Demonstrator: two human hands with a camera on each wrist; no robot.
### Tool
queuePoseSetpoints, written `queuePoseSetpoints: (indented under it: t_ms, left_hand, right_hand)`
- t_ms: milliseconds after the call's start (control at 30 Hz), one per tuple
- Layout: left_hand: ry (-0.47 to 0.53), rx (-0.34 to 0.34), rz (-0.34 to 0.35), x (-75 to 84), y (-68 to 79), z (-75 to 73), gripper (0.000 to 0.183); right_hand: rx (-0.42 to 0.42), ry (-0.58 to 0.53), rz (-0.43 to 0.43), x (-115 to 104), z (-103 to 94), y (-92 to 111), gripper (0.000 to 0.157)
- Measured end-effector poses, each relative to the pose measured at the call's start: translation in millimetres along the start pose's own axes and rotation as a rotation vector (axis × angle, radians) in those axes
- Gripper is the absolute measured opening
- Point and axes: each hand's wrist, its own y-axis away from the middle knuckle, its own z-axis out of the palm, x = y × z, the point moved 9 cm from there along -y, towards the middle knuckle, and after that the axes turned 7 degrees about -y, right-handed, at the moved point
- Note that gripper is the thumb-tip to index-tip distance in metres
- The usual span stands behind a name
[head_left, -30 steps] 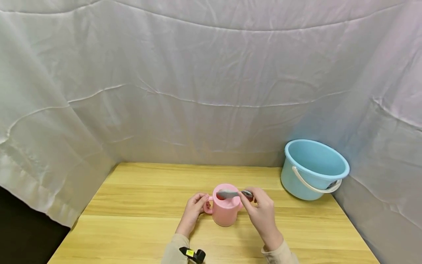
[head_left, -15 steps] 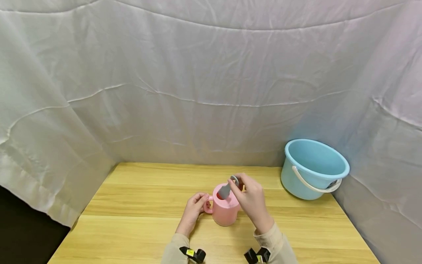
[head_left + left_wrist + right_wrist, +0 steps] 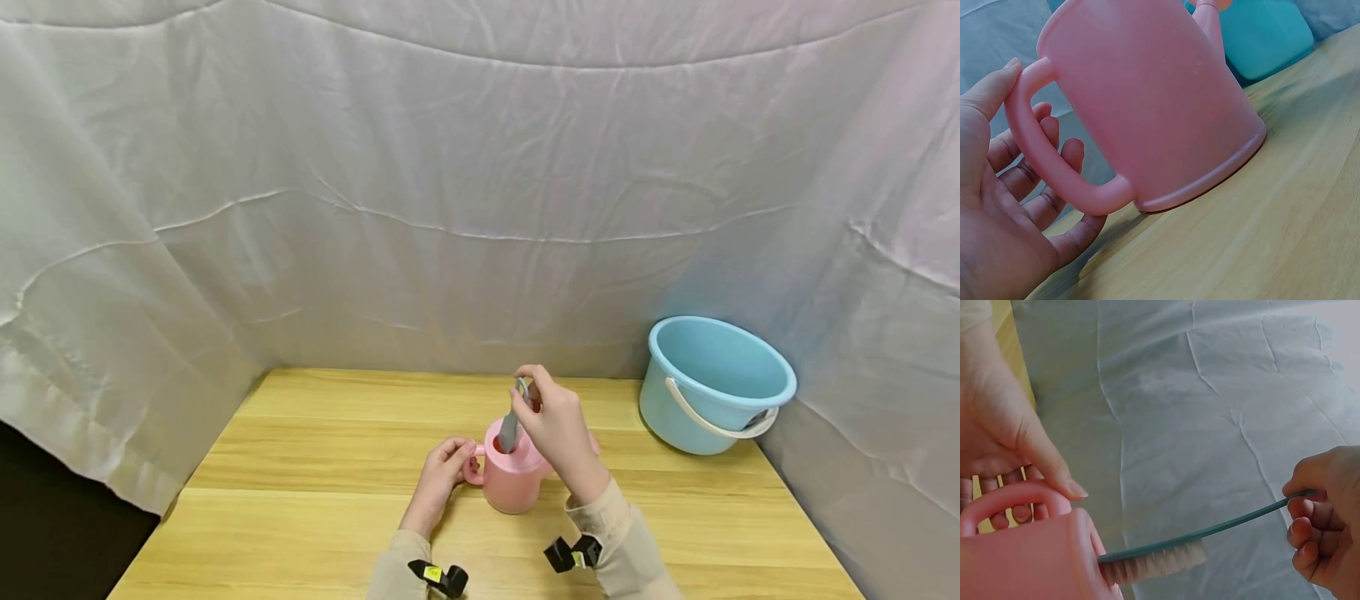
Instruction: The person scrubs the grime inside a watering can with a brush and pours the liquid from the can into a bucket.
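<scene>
A pink watering can (image 3: 512, 493) stands upright on the wooden table. My left hand (image 3: 439, 477) holds its side handle (image 3: 1034, 137), thumb on top and fingers passing behind the loop. Above the can, my right hand (image 3: 558, 423) pinches the end of a grey-green brush (image 3: 508, 433) between thumb and fingertips. The brush head points down, its tip inside the can's top opening. In the right wrist view, pale bristles (image 3: 1154, 561) line the underside of the head, partly past the rim. The can's spout (image 3: 1210, 24) extends on the side away from my left hand.
A light blue bucket (image 3: 678, 417) with a white carrying handle (image 3: 701, 423) stands at the table's back right corner. Grey cloth (image 3: 480, 283) hangs behind and along both sides of the wooden table (image 3: 315, 517).
My right hand has risen and moved left and away from me. The brush has swung from lying flat across the can's top to standing steeply in its opening. The left hand stays put.
</scene>
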Motion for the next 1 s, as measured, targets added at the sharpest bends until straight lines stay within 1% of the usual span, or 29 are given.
queuePoseSetpoints:
  t_ms: [233,433,700,1000]
  left_hand:
    - [0.018,-0.002,0.005,1.8,-0.3,-0.3,0.026]
    - [0.017,0.004,0.000,2.0,0.3,-0.4,0.025]
    - [0.002,0.003,0.000,0.8,0.0,-0.1,0.025]
    - [0.012,0.004,-0.001,0.4,0.6,0.2,0.024]
  right_hand:
    - [-0.028,-0.011,0.096,2.4,5.8,-7.2,0.021]
    - [-0.064,0.004,0.169,6.1,11.2,-7.1,0.020]
    - [-0.089,0.006,0.205,10.8,17.8,1.0,0.018]
    - [-0.105,0.015,0.212,17.0,22.5,11.4,0.018]
